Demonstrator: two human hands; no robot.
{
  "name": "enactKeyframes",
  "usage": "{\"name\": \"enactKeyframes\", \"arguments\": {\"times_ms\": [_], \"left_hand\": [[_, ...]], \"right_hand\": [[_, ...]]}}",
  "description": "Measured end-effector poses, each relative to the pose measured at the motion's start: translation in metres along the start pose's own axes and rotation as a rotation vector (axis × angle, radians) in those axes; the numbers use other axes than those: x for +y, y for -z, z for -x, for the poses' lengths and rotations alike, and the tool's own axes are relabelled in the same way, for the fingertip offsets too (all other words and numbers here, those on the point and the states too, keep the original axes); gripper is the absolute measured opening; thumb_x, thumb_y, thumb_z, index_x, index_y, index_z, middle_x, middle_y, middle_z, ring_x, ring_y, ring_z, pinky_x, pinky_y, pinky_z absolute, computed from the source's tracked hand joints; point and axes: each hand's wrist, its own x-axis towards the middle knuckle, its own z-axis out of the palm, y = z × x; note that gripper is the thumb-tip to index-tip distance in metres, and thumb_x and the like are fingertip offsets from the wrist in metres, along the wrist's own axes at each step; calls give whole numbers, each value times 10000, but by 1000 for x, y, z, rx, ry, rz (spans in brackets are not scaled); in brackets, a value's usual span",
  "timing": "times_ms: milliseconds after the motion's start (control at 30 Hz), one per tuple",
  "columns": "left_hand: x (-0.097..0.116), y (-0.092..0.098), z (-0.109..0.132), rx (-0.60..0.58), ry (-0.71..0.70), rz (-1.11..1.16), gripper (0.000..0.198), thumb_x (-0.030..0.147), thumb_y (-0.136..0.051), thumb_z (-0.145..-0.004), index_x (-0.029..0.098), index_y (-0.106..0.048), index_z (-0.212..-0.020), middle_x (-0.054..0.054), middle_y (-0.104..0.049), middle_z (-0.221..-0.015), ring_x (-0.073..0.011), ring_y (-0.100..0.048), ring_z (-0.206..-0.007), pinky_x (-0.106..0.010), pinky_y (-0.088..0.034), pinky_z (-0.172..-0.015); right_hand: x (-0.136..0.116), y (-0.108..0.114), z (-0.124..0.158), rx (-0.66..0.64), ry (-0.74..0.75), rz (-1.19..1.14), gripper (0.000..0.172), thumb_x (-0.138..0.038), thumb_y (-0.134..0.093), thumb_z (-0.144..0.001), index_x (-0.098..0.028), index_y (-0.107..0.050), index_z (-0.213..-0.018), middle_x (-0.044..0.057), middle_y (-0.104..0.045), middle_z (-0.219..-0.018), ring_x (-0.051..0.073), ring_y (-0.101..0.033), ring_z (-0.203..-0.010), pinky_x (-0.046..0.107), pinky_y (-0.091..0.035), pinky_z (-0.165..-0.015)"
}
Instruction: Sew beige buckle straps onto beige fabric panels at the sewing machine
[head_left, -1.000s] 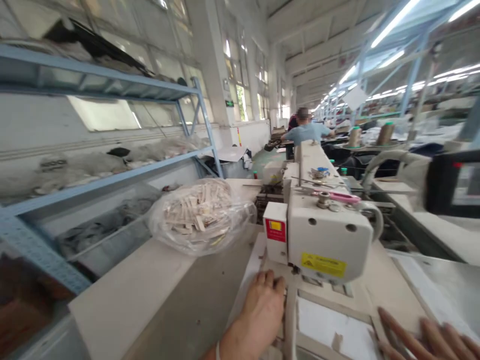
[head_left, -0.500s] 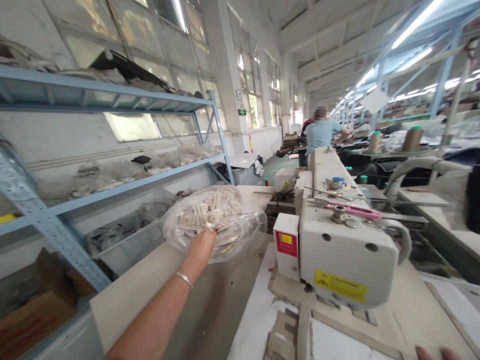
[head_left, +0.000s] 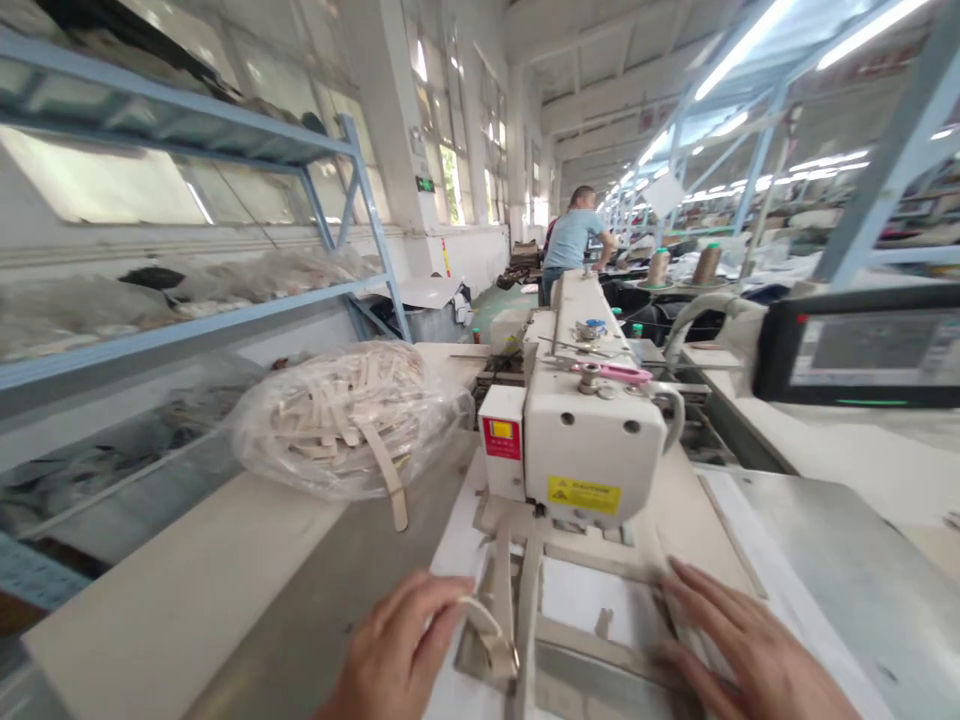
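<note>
My left hand (head_left: 409,640) pinches one end of a beige strap (head_left: 487,625), with a small metal ring near its bend. The strap lies over the left part of a sewing template with cut-out slots (head_left: 577,636). My right hand (head_left: 750,640) is at the template's right side, fingers apart and slightly blurred; whether it presses on the template I cannot tell. Just beyond both hands stands the white sewing machine head (head_left: 592,440). Left of it is a clear plastic bag (head_left: 255,440) full of beige straps (head_left: 352,400), one of them hanging over the bag's front edge.
Pink-handled snips (head_left: 611,372) lie on top of the machine. A control screen (head_left: 862,350) juts in at the right. Blue metal shelving (head_left: 300,310) with bagged goods lines the left wall. Farther back, a person in a light blue shirt (head_left: 574,240) leans over a workplace.
My left hand has left the plastic bag and come down to the template with a beige strap. My right hand has come further into view, and the camera has turned right.
</note>
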Motion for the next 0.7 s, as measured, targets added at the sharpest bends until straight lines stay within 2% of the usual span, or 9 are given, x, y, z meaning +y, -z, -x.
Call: {"name": "enactKeyframes", "arguments": {"times_ms": [67,167,267,333,367,433,500,600,700], "left_hand": [[27,-17,18,-21,78,203,181,219,-603,-955,301,-740,-1041,-19,-786,-959,-204,-751,-843,-257,-584,-790],[52,-39,14,27,386,526,153,359,-632,-951,254,-738,-915,-34,-752,-806,-211,-732,-683,-278,-602,-645],[59,-57,-10,83,708,826,341,530,-736,-844,197,-675,-878,-22,-688,-716,-205,-696,-617,-285,-606,-548],[57,-66,-26,116,839,974,459,577,-817,-732,171,-651,-868,-15,-665,-696,-190,-675,-624,-263,-594,-517],[55,-69,-31,131,885,1028,494,578,-847,-685,161,-645,-856,-11,-657,-688,-176,-663,-620,-244,-582,-506],[51,-73,-38,152,951,1096,524,555,-890,-618,148,-640,-833,-8,-650,-683,-152,-646,-614,-217,-566,-501],[46,-76,-38,178,986,1130,523,525,-914,-582,146,-637,-813,4,-637,-670,-142,-644,-615,-208,-563,-505],[41,-78,-36,212,1021,1160,506,488,-934,-555,154,-623,-775,28,-607,-637,-149,-659,-626,-217,-572,-526],[42,-77,-35,241,1030,1181,491,464,-947,-546,156,-618,-741,28,-595,-626,-157,-654,-629,-240,-576,-546]], "right_hand": [[-34,23,-18,-142,-72,-245,548,-358,-585,-939,-270,-501,-1474,94,-696,-1290,261,-715,-1067,351,-617,-849],[-69,41,-41,-325,-106,-598,599,-280,-637,-874,-239,-511,-1458,118,-681,-1299,244,-686,-1110,355,-588,-912],[-80,48,-55,-362,-95,-799,310,-250,-589,-913,-250,-669,-1212,98,-670,-1294,245,-564,-1277,433,-458,-1085],[-79,50,-58,-356,-144,-893,160,-300,-579,-944,-236,-694,-1036,82,-686,-1221,253,-540,-1276,450,-412,-1105],[-78,51,-58,-372,-194,-953,158,-346,-581,-956,-224,-679,-978,73,-698,-1136,246,-581,-1190,426,-445,-1054],[-76,50,-56,-419,-307,-1084,263,-453,-567,-973,-207,-620,-896,32,-671,-913,189,-612,-901,323,-499,-836],[-74,48,-53,-454,-409,-1177,365,-548,-534,-979,-205,-557,-858,-14,-581,-761,138,-511,-705,258,-425,-658],[-71,45,-50,-456,-497,-1226,457,-652,-516,-955,-202,-528,-880,-34,-505,-718,124,-420,-660,251,-335,-603],[-67,42,-50,-460,-509,-1253,472,-667,-514,-951,-197,-529,-909,-35,-495,-724,124,-409,-662,255,-318,-605]]}}
